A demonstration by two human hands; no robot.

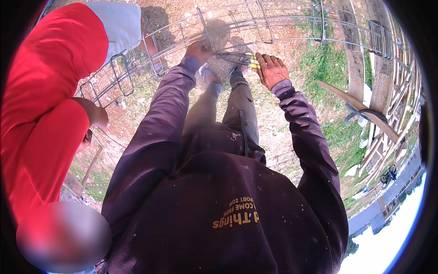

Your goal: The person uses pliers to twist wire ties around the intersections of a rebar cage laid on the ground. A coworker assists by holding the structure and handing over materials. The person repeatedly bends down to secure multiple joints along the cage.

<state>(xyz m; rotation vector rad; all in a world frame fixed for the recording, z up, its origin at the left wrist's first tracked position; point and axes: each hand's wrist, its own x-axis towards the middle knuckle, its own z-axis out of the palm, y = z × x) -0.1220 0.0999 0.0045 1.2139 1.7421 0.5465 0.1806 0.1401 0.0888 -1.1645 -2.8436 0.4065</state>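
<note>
rebar cage point(263, 20), long thin steel bars held in square hoops, arches across 12 o'clock, running from about 10 round to 2, with the wearer at the dial's centre. from where i stand, the step in hand looks like working one joint, perhaps fastening a hoop to a bar; any tie wire is too small for me to make out.

the left hand point(199, 51), just before 12, is curled closed against the foot of a hoop point(203, 25); whether it pinches the bar or a wire, i cannot tell. the right hand point(272, 71), near 1, lies back up, fingers folded over the yellow grips of a pair of pliers point(228, 55), whose dark nose points toward 9, close by the left hand. the grips stand a little apart. i judge the next move calls for a steady left hold, the nose set squarely on the joint, then a firm squeeze.

both arms reach well forward in dark purple sleeves, nearly straight, the right wrist slightly bent inward. below the hands, sandalled feet point(207, 73) stand on dry ground.

farther out, a co-worker in red point(45, 73) bends close by at 10. at 2, a bundle of hoops point(380, 41) sits at the cage's far end; toward 3, a slanting plank point(340, 97) and scattered timber point(376, 153).
</note>
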